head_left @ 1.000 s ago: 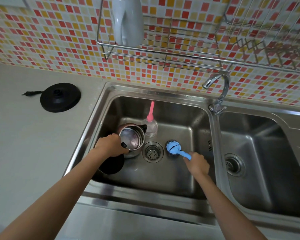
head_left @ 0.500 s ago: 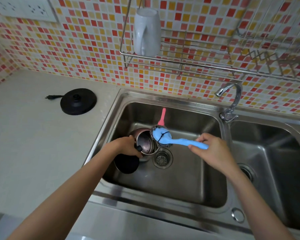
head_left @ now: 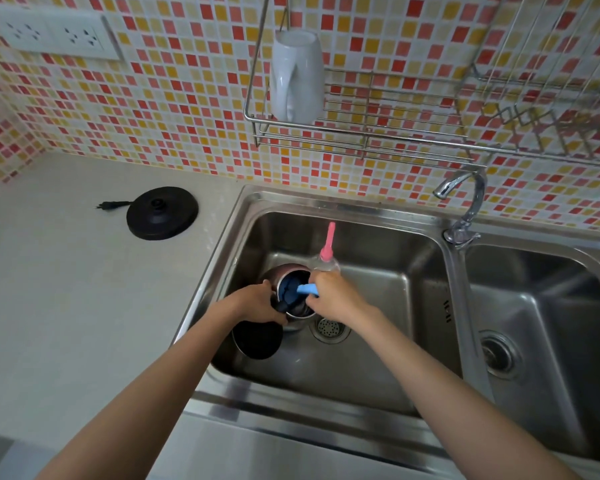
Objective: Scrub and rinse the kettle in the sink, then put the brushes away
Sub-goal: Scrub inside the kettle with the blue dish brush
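A metal kettle [head_left: 284, 271] stands in the left basin of the steel sink [head_left: 378, 362], its black lid [head_left: 257, 341] hanging open toward me. My left hand [head_left: 257, 303] grips the kettle at its handle side. My right hand [head_left: 333, 296] is closed on the blue brush [head_left: 307, 289], whose head reaches down inside the kettle and is mostly hidden. A pink-handled brush [head_left: 329, 240] with a clear bulb stands just behind the kettle.
The drain [head_left: 329, 328] lies right of the kettle. The tap [head_left: 465, 202] sits between the two basins. A black kettle base [head_left: 162, 213] with its plug rests on the counter at left. A wire rack [head_left: 361, 136] with a white mug [head_left: 297, 77] hangs above.
My right hand lifted the blue brush from the sink floor, carried it left and pushed its head into the kettle. My left hand stayed on the kettle.
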